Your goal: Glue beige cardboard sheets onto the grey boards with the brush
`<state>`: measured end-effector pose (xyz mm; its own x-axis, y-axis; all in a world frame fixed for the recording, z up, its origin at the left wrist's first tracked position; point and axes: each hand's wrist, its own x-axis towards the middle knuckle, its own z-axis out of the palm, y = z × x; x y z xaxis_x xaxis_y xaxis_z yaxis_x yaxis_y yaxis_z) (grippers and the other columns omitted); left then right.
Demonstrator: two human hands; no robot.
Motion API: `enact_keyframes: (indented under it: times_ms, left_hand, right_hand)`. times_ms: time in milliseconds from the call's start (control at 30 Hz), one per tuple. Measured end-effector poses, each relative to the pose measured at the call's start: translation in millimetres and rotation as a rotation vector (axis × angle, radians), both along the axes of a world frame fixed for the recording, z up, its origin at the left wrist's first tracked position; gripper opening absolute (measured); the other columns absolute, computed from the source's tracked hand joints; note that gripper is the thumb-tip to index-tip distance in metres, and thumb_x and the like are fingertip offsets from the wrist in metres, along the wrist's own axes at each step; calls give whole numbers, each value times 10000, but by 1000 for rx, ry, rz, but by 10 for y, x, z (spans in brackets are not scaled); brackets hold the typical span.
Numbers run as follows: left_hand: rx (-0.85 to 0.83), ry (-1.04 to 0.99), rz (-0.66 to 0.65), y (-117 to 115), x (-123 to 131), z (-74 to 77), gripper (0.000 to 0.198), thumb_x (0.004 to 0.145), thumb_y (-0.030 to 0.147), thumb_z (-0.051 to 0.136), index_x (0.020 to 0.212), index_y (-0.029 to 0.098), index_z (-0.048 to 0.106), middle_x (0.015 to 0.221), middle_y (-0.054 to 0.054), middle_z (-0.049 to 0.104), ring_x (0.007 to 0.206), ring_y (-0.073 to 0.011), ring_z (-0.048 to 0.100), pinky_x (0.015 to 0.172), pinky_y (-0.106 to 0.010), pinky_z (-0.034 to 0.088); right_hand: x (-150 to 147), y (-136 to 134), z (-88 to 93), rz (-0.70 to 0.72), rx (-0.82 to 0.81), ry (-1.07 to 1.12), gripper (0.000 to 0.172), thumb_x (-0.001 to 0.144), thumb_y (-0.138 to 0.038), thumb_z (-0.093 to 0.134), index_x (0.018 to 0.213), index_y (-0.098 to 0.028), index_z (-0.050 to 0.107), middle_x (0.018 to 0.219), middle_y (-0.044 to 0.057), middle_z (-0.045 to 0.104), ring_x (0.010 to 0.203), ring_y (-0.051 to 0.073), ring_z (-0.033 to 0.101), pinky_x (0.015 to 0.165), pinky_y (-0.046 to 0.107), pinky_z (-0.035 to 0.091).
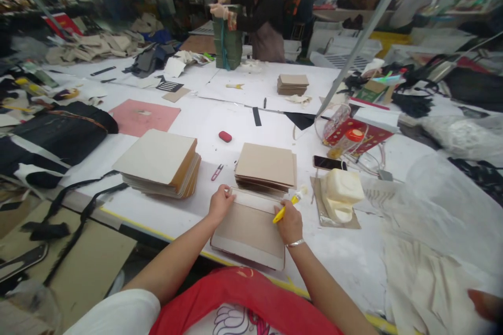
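Note:
A brown cardboard panel [251,230] with pale bands along its far and near edges lies at the table's front edge. My left hand [222,203] pinches its far left corner, fingers closed. My right hand [290,222] is closed around a yellow-handled brush [280,214] whose bristles point away to the right, and its fingers also rest at the panel's right edge. Just beyond the panel is a stack of brown cardboard pieces [267,163]. To the left stands a taller stack of pale-topped boards [157,156]. A cream plastic container [342,193] sits on a cardboard piece at the right.
Pink-handled thread snips [217,172] and a small red case [225,136] lie beyond the stacks. A phone [330,163] and an orange-capped bottle [351,138] are at the right. A slanting metal pole [365,36] crosses the right side. Across the table, a co-worker [263,15] handles a green stack [228,47].

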<state>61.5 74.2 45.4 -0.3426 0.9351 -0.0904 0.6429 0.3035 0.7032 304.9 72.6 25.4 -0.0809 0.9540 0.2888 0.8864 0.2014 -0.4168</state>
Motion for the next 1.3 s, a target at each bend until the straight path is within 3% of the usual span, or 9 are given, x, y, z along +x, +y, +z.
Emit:
enact_keyframes:
  times_ms: [367,900,1033,1167,1300]
  left_hand:
    - [-16,8,4,42,-50,-84,312,701,294,577,969,192,456,641,27,584,632,-136,565,614,-224,382]
    - [-63,106,-50,47,-41,-53,285,721,331,560,953,196,464,670,11,596,674,-159,575,619,-239,375]
    - [-82,192,-62,20,-35,-41,331,736,342,541,1014,192,442,696,2,576,674,-163,564,602,-246,376]
    - [90,269,-67,-148,-194,103,271,783,277,472,1039,191,439,775,-13,554,740,-145,552,678,-253,409]
    - [434,442,-39,-377,-679,487,227,816,304,428,1001,181,478,802,-53,559,805,-157,546,782,-287,413]
  right_hand:
    - [-78,45,-27,8,82,-179,233,836,-308,402,945,-144,527,651,37,511,679,172,451,730,310,298]
    - [-116,31,-55,55,90,-248,208,832,-163,374,945,-151,549,653,45,504,693,173,430,805,341,303]
    - [-70,26,-23,-11,146,-293,231,821,-185,383,986,-141,539,675,59,492,717,190,433,770,352,318]
    - [118,-40,50,-72,253,-296,262,798,-187,379,1009,-137,526,650,61,461,685,207,434,665,342,335]
    - [239,-98,49,37,342,-220,266,783,-184,398,1025,-158,505,646,54,475,655,206,447,644,340,354]
